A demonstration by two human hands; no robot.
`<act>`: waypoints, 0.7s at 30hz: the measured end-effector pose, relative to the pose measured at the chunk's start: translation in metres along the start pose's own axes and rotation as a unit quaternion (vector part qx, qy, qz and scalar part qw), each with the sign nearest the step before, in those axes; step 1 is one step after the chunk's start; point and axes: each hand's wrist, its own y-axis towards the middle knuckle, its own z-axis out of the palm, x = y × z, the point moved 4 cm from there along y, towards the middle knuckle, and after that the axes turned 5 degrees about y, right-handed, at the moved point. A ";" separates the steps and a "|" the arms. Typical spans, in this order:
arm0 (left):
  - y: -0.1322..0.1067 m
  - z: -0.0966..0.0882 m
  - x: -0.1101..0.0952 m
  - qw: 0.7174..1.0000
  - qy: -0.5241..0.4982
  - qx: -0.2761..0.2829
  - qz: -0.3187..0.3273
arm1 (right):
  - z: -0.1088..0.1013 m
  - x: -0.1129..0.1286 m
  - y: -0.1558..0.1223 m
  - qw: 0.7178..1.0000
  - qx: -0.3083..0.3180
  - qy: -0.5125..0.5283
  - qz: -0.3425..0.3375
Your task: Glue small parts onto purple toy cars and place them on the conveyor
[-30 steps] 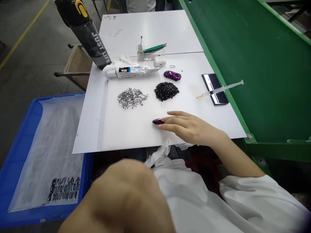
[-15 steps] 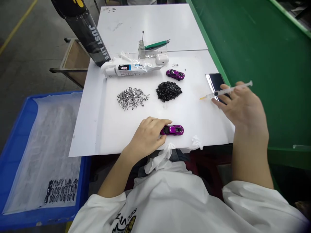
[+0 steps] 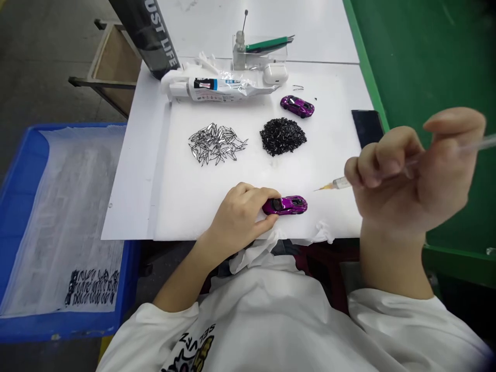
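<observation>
My left hand point(image 3: 242, 214) grips one end of a purple toy car point(image 3: 290, 205) between thumb and fingers, near the front edge of the white table. The car stands on its wheels. To the right, my right hand point(image 3: 414, 175) is raised with its fingers closed around a clear syringe point(image 3: 341, 182). The syringe's thin yellowish tip points left, a little apart from the car. Beyond the car lie a pile of small black parts point(image 3: 282, 136) and a pile of clear, black-rimmed parts point(image 3: 217, 143). A second purple toy car point(image 3: 297, 106) stands behind the black pile.
A white and silver tube point(image 3: 220, 89), a white earphone case point(image 3: 276, 74) and a clear holder with green tweezers point(image 3: 269, 45) stand at the back. A dark bottle point(image 3: 155, 41) is at the back left. A phone point(image 3: 367, 128) lies right; a blue tray point(image 3: 15, 217) sits left.
My right hand has turned and closed more around the syringe, its tip now lower and nearer the held car. My left hand keeps its grip. The whole view has shifted.
</observation>
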 end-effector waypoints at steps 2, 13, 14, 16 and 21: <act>-0.001 -0.001 0.000 1.000 0.000 -0.029 -0.009 | 0.021 0.004 -0.002 0.995 0.094 0.039 -0.001; 0.000 0.002 -0.002 0.997 0.057 -0.053 -0.030 | 0.026 -0.021 -0.011 0.945 0.295 0.137 -0.044; 0.000 0.002 -0.002 0.996 0.058 -0.051 -0.035 | 0.026 -0.022 -0.012 0.943 0.301 0.132 -0.044; 0.000 0.002 -0.001 0.996 0.059 -0.048 -0.045 | 0.025 -0.025 -0.012 0.945 0.304 0.114 -0.038; 0.001 0.001 -0.001 0.997 0.054 -0.046 -0.040 | 0.016 -0.022 -0.015 0.950 0.302 0.064 -0.044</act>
